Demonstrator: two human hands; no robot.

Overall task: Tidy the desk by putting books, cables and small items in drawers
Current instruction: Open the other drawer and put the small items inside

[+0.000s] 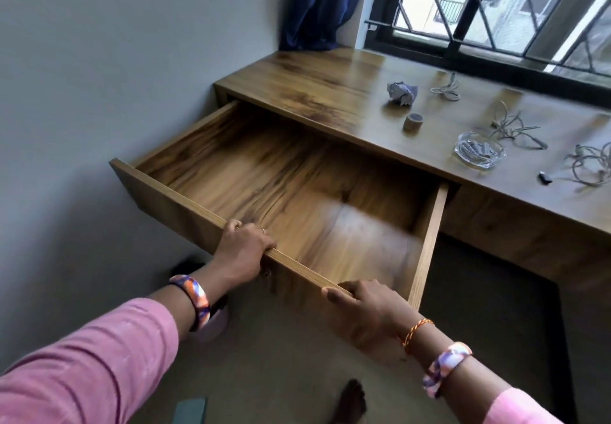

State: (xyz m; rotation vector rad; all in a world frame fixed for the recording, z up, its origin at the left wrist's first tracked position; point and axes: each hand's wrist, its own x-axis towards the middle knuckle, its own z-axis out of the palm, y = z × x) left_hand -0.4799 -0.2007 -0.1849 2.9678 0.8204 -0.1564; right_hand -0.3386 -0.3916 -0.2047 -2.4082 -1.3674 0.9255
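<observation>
A wooden drawer (185, 207) stands pulled far out of the desk (317, 93), and nothing lies inside it. My left hand (243, 248) grips the top edge of the drawer's front panel near its middle. My right hand (358, 308) grips the same edge near the right corner. On the desk top lie a crumpled paper ball (401, 92), a small round cylinder (413, 122), a glass dish (479, 151) with small grey pieces in it, three loose grey cables (447, 88) (512, 126) (590, 165) and a tiny black item (545, 177).
A grey wall (99, 76) runs along the drawer's left side. A dark blue curtain (322, 4) hangs at the desk's back corner beside a barred window (496, 4). Below are the floor, a bare foot (353, 400) and a teal object (191, 410).
</observation>
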